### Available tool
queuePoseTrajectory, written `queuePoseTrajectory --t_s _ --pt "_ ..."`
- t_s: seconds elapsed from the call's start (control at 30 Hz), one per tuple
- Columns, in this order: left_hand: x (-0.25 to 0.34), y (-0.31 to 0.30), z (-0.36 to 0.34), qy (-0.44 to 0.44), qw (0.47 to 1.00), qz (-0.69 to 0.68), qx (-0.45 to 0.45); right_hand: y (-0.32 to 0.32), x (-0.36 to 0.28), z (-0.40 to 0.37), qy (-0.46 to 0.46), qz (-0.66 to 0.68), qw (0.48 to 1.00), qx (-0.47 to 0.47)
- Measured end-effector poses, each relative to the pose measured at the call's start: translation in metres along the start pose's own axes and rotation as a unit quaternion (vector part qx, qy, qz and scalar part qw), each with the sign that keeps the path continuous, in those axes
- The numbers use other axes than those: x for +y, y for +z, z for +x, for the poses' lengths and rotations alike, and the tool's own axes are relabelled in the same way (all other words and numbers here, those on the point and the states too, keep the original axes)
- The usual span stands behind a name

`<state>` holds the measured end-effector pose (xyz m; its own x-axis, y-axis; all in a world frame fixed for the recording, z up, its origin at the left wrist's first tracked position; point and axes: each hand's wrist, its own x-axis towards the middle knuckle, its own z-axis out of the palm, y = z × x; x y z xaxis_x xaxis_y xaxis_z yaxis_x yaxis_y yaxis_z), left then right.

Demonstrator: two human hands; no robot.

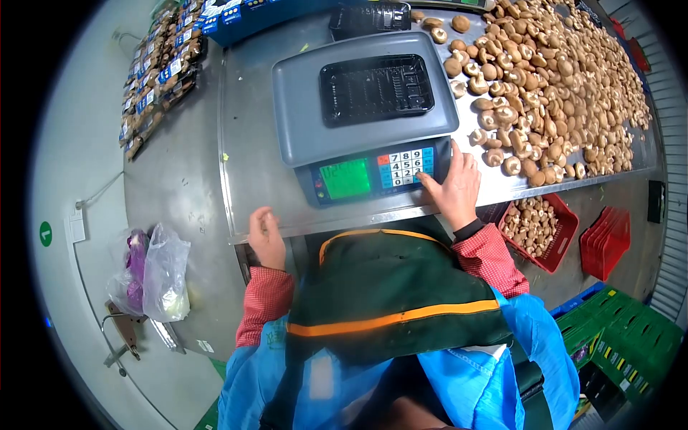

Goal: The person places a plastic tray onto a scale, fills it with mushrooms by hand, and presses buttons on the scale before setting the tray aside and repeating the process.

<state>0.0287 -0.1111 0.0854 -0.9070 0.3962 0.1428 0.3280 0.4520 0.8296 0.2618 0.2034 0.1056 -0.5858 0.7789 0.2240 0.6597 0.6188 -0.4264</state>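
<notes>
While our right hand [454,188] presses open fingers to the keypad [405,167] at five o'clock on the scale [301,107], gripping nothing, our left hand [266,236] rests loosely open on the table [251,158] edge at seven o'clock. A black tray [375,87] sits on the scale; mushrooms [552,86] heap at two o'clock.

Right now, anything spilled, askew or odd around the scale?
Nothing damaged or spilled. The empty black tray lies flat on the scale. Only oddity: a few mushrooms lie apart from the heap, close to the scale's right edge, near the right hand.
</notes>
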Motion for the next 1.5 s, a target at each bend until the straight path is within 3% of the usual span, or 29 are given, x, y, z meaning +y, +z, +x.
queuePoseTrajectory --t_s 0.07,0.17,0.3,0.43,0.77,0.97,1.1,1.3,1.4,1.5 --pt "0.007 0.012 0.0 0.035 0.999 0.004 -0.01 -0.001 -0.01 -0.005 -0.024 0.001 0.999 0.021" --pt "0.009 0.019 -0.002 0.044 0.998 -0.008 -0.032 -0.001 -0.014 -0.007 -0.174 0.008 0.984 0.033" --pt "0.003 0.02 -0.005 0.045 0.998 -0.012 -0.052 0.005 -0.014 -0.036 -0.197 -0.03 0.979 -0.038" --pt "-0.004 0.018 -0.008 0.041 0.997 -0.002 -0.061 0.001 -0.003 -0.056 -0.156 -0.098 0.978 -0.103" --pt "0.003 0.024 0.004 0.058 0.994 -0.006 -0.091 0.011 -0.005 -0.06 -0.142 -0.149 0.972 -0.111" --pt "0.021 0.028 0.009 0.086 0.991 -0.007 -0.104 0.005 -0.01 -0.056 -0.131 -0.105 0.979 -0.112" --pt "0.044 0.032 0.017 0.125 0.985 -0.022 -0.121 0.001 -0.001 -0.063 -0.051 -0.025 0.997 -0.049" --pt "0.113 0.062 0.063 0.282 0.942 -0.069 -0.167 0.005 0.024 -0.074 0.017 0.013 1.0 -0.014" --pt "0.165 0.098 0.103 0.415 0.89 -0.009 -0.19 0.001 0.022 -0.07 0.01 0.021 1.0 -0.017" --pt "0.2 0.138 0.126 0.47 0.848 0.11 -0.219 -0.003 0.025 -0.069 0.007 0.042 0.999 0.002"
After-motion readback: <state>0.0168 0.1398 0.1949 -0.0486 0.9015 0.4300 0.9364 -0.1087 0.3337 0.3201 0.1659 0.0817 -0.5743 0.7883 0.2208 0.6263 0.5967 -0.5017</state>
